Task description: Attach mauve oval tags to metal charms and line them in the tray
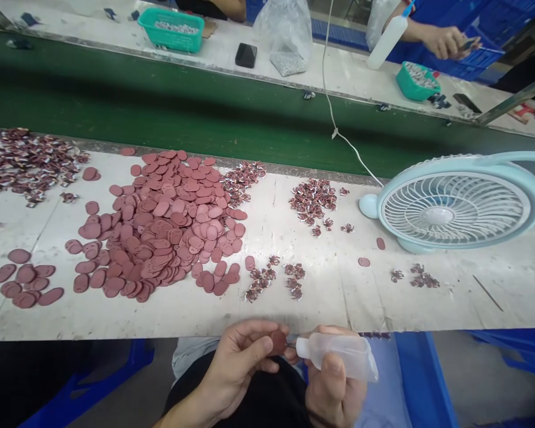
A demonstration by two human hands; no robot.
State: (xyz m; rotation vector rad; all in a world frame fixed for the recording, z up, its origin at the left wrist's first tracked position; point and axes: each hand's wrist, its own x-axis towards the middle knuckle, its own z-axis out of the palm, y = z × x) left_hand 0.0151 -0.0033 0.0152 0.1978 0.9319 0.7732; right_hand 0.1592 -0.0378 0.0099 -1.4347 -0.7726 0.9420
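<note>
Near the table's front edge, my left hand (245, 362) pinches a reddish-brown oval disc (278, 342) between thumb and fingers. My right hand (334, 380) is wrapped round a translucent white squeeze bottle (343, 355), lying almost level. Its thin tip points left and meets or nearly touches the disc; I cannot tell which. Beyond my hands, a big heap of similar oval discs (169, 220) covers the left middle of the table. Small groups of dark brown and white bow-like pieces (294, 279) lie just ahead of my hands.
A light blue fan (455, 202) stands at the right, its white cord (332, 119) running up and back. More bow-like pieces (22, 163) pile at the far left. Across a green belt (160, 101), a person's hand (448, 43) is near a green basket (417, 83). A blue crate (423, 374) sits below.
</note>
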